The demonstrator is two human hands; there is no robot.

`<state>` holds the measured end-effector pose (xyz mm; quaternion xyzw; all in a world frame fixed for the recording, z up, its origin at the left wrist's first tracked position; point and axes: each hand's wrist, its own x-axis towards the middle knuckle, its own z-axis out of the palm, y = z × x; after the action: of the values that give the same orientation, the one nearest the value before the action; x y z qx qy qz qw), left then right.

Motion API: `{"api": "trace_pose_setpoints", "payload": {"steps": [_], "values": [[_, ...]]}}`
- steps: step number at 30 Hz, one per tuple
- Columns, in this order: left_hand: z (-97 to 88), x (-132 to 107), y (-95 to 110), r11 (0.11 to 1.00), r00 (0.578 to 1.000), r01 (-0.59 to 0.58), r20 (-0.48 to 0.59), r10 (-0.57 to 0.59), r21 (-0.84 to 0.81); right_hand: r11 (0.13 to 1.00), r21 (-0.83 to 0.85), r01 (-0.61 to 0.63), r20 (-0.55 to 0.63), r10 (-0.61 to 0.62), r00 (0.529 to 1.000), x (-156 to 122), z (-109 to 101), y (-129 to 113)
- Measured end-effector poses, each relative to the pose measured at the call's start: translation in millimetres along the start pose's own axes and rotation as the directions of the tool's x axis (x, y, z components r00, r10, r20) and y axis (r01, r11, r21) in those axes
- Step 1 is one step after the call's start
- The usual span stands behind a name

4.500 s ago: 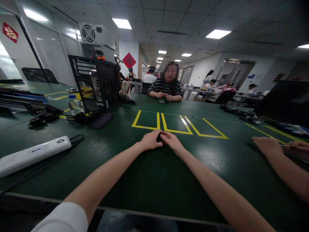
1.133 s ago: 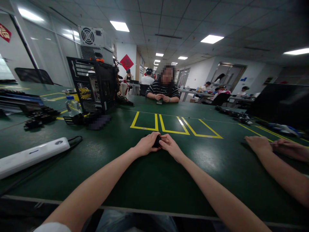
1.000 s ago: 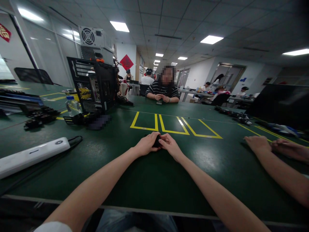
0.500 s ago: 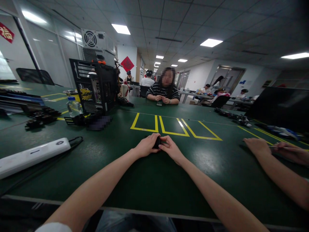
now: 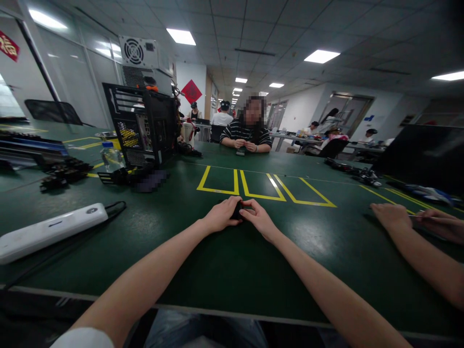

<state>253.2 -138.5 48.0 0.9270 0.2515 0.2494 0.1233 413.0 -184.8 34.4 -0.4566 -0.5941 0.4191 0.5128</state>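
Black object: a small dark item [image 5: 238, 210], held low over the table in front of the wearer, mostly covered by fingers; its shape and markings cannot be made out.
Left hand: the left hand [image 5: 222, 214] has its fingers curled round the item, grasping it from the left.
Right hand: the right hand [image 5: 258, 217] grips its right side with bent fingers and thumb.
Green tabletop: a smooth dark-green table [image 5: 239, 270] with dull glare, marked by three yellow tape outlines [image 5: 217, 191] just beyond the hands.
Left side: a long white plastic device [image 5: 54, 229], cut off by the frame; farther back, a black metal computer case [image 5: 168, 121].
Right side: another person's hand [image 5: 393, 217], that arm running out of frame.
Room: a person in a striped top [image 5: 232, 133] sits opposite, under white ceiling panels [image 5: 181, 36].
Near edge: a pale strip [image 5: 203, 315] crossing below both forearms; green surface spreads between them.
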Motion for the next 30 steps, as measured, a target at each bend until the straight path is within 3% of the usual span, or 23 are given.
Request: {"api": "trace_pose_setpoints", "payload": {"steps": [15, 18, 21, 24, 30], "values": [[0.6, 0.3, -1.7, 1.000, 1.000, -0.002, 0.006, 0.002, -0.009, 0.995, -0.088, 0.056, -0.036, -0.059, 0.998, 0.0, 1.6, -2.9], [1.3, 0.6, -3.4, 1.000, 1.000, -0.012, 0.005, 0.012, -0.009, 0.997, -0.068, 0.020, 0.002, -0.019, 1.000, -0.3, 0.5, -3.2], [3.6, 1.5, -4.8, 1.000, 1.000, -0.025, -0.015, 0.025, -0.005, 0.998, -0.023, 0.057, 0.021, -0.056, 0.998, -0.1, -0.7, -0.8], [5.9, 2.1, -5.6, 1.000, 0.999, -0.027, -0.035, 0.027, 0.002, 0.995, -0.017, 0.098, 0.011, -0.098, 0.995, -0.4, -1.0, 1.1], [7.0, 2.1, -6.1, 1.000, 0.999, -0.022, -0.029, 0.022, 0.003, 0.997, -0.037, 0.068, -0.038, -0.069, 0.997, 0.3, 0.2, 1.4]]}}
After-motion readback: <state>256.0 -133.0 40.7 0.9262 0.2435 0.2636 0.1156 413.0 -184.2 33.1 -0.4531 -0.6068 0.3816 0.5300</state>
